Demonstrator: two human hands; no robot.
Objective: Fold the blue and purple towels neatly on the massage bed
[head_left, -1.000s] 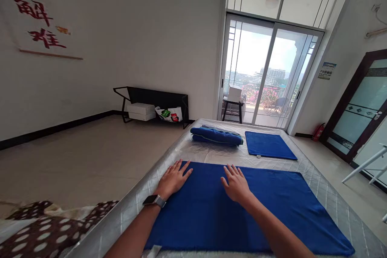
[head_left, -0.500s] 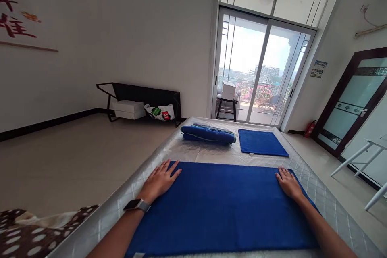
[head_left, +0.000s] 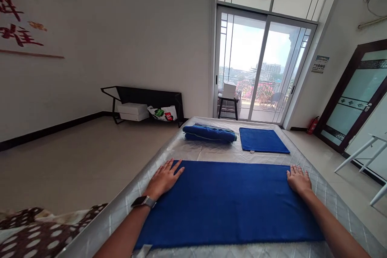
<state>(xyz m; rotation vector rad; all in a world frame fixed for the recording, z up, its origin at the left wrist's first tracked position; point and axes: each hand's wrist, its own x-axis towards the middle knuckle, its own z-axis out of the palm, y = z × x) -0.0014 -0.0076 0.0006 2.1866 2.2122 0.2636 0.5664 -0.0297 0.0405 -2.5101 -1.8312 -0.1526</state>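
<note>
A blue towel (head_left: 232,203) lies spread flat across the near part of a plastic-covered mattress (head_left: 199,154). Resting on its far left corner is my left hand (head_left: 164,178), palm down with the fingers spread; a watch is on that wrist. My right hand (head_left: 298,179) lies flat over the far right corner, fingers stretched forward. Neither hand grips anything. A white tag (head_left: 144,250) sticks out at the towel's near left corner. Beyond it are a folded blue towel bundle (head_left: 209,133) with a green edge and a smaller flat blue cloth (head_left: 263,140).
Brown dotted fabric (head_left: 45,231) lies at lower left. By the far wall stands a black rack (head_left: 151,94) with a white box (head_left: 132,111) and a printed bag (head_left: 163,113). A white-legged table (head_left: 367,149) stands right, a fire extinguisher (head_left: 312,125) near the door.
My right hand has slid to the right, out over the towel's far right corner. The left hand stays on its corner. The view has shifted slightly.
</note>
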